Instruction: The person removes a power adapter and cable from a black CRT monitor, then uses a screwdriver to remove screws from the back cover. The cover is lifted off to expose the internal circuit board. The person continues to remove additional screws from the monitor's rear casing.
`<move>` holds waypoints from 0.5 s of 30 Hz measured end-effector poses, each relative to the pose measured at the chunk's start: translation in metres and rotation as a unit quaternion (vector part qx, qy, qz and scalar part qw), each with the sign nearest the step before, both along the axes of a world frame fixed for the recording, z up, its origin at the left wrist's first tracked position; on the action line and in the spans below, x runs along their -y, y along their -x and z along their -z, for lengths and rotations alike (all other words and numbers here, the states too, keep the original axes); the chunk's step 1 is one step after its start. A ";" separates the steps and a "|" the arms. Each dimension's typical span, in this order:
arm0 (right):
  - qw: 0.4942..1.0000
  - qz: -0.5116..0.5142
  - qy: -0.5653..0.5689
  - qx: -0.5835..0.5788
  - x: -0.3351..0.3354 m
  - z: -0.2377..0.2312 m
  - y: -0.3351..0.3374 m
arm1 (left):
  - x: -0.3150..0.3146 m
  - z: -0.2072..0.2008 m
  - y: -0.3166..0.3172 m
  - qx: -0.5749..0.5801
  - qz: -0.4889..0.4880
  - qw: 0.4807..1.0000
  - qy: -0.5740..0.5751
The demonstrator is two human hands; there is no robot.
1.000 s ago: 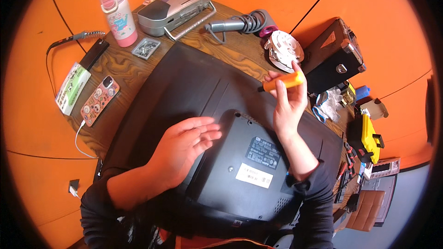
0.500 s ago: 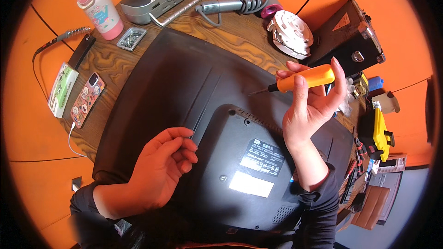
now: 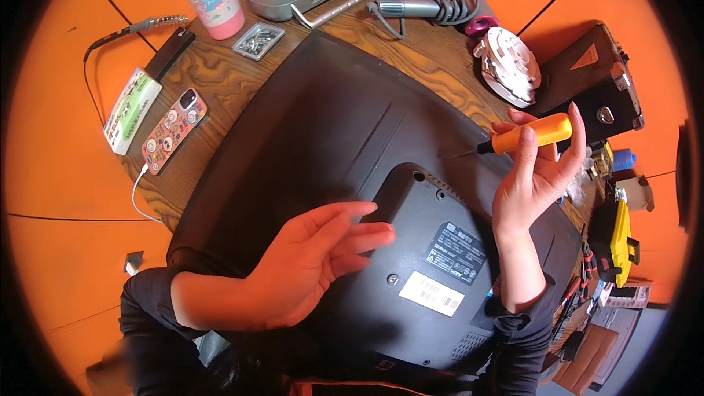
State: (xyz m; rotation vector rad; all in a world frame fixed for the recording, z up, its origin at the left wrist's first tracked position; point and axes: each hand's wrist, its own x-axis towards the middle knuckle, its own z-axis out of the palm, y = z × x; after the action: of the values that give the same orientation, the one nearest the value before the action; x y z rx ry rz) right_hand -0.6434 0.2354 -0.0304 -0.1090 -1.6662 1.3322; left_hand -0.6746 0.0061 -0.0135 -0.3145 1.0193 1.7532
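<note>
A large black television [image 3: 308, 117] lies with its back up in front of me; its raised rear cover carries screw holes, a dark label and a white sticker. Above the cover's far right part, my right hand [image 3: 529, 198] is closed around the orange handle of a screwdriver [image 3: 534, 136]. The screwdriver's thin shaft points left over the dark panel, apart from the screw holes. My left hand [image 3: 304, 268] hovers over the near left part of the television, beside the raised cover. Its fingers are stretched forward and apart, and nothing shows in them.
On the wooden table [image 3: 220, 95] lie a phone [image 3: 174, 132] on a cable, a tray of screws [image 3: 259, 41], a bottle [image 3: 214, 1] and a hair dryer [image 3: 429, 7]. A white round part [image 3: 507, 66], a black case [image 3: 587, 84] and a yellow-black toolbox [image 3: 622, 243] stand right.
My left hand's fingers have opened from a loose curl, and the hand has moved right across the television. The view has shifted; my right hand keeps its hold on the screwdriver.
</note>
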 end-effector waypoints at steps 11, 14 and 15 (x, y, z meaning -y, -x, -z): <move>1.000 -0.008 -0.029 0.007 -0.003 0.005 -0.001 | -0.002 -0.004 -0.002 0.005 0.010 1.000 0.004; 0.999 -0.034 -0.038 0.017 -0.005 0.007 -0.001 | -0.002 -0.006 0.001 0.059 -0.033 0.998 -0.020; 0.998 -0.049 -0.047 0.019 -0.006 0.008 -0.001 | -0.001 -0.007 0.003 0.067 -0.032 0.996 -0.041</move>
State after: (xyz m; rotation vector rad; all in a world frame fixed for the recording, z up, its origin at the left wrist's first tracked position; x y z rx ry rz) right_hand -0.6423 0.2411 -0.0380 0.0028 -1.7828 1.3282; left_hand -0.6772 0.0067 -0.0064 -0.4115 0.8478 1.8005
